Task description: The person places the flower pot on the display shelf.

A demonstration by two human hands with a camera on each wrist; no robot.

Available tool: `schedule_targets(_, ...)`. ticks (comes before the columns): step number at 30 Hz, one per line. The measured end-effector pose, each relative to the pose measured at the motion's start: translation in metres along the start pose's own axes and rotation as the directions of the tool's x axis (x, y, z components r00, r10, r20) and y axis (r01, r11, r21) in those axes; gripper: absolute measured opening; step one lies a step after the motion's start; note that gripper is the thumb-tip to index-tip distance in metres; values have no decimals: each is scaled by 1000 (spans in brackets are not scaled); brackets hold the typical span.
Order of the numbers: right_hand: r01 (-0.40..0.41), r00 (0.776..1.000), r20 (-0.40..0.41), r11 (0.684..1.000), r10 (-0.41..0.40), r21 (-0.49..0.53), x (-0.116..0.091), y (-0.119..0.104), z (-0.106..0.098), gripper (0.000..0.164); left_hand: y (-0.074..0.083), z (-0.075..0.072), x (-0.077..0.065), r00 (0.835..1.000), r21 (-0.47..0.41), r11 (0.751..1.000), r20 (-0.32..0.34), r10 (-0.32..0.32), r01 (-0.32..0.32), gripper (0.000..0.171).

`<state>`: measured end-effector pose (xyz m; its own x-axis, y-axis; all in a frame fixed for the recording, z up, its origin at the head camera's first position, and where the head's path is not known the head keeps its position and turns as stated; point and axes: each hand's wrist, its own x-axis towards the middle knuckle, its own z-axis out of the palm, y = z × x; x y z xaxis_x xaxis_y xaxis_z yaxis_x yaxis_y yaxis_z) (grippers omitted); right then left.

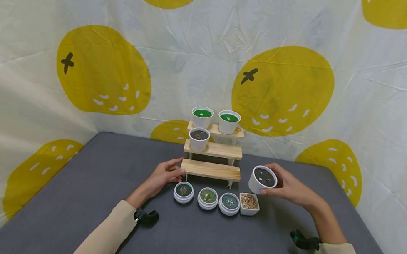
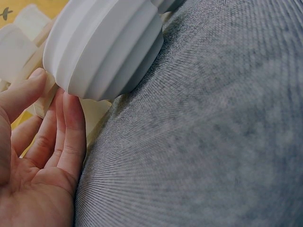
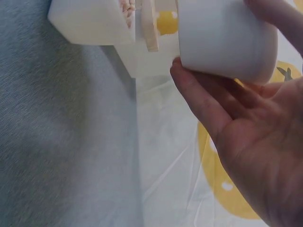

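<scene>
My right hand point(image 1: 287, 186) grips a white pot point(image 3: 227, 38) filled with dark grey material, thumb on one side and fingers on the other. It is held up to the right of a three-tier wooden stand point(image 1: 210, 170), tilted so its top faces the head camera. At the stand's left end, my left hand point(image 1: 161, 176) holds the lowest board between thumb and fingers. Close in front of those fingers stands a ribbed white pot point(image 2: 104, 47) with a dark green top.
Two white pots with green tops, left point(image 1: 201, 121) and right point(image 1: 228, 126), stand on the top tier. A pot with a grey-brown top point(image 1: 198, 144) sits on the middle tier's left. Along the front are a mossy-topped pot point(image 1: 207, 205), a blue-grey-topped pot point(image 1: 229, 209) and a square pebble-filled pot point(image 1: 248, 212).
</scene>
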<state>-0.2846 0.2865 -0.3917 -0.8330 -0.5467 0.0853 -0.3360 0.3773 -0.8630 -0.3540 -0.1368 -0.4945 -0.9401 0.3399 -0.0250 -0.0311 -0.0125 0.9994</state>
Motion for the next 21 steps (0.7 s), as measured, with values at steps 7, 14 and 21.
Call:
schedule_targets(7,-48,997,-62,997,44,-61,19,-8,-1,60,15,3,-9,1000,-1,1000,28,-12,12,66)
schedule_targets(14,-51,996,-80,996,45,-75,36,-16,-3,60,21,5,-14,999,-14,1000,35,6,-6,66)
schedule_targets(21,-49,995,-85,996,43,-68,53,-26,1,64,21,6,-14,999,-17,1000,34,5,-4,64)
